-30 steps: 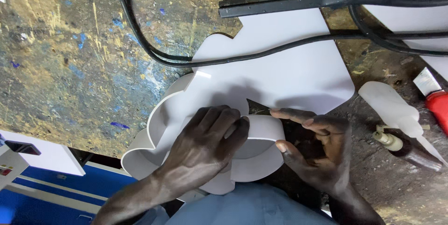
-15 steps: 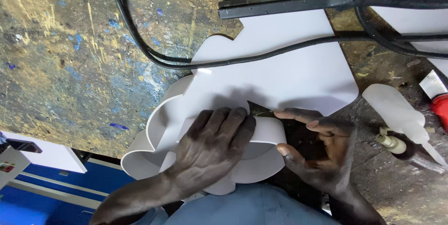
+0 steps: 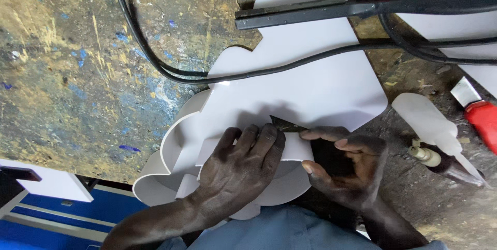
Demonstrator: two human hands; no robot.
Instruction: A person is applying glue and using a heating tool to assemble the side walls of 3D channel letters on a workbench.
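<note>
White plastic strip point(image 3: 297, 146) looks thin, light and springy, lying on the cut sheet shape point(image 3: 310, 89) at bench edge. My left hand point(image 3: 235, 175) presses it flat; right hand point(image 3: 347, 169) pinches its end.

**Our paint-scarred bench and what it carries**

We work at a worn workbench point(image 3: 77, 74), its top mottled brown with blue paint flecks. On it we have a white cut-out sheet point(image 3: 310, 89) with a curved rim, and a black cable point(image 3: 155, 63) crossing it. To our right lie a translucent squeeze bottle point(image 3: 432, 125) and a red-handled tool point(image 3: 481, 118), close together.
</note>
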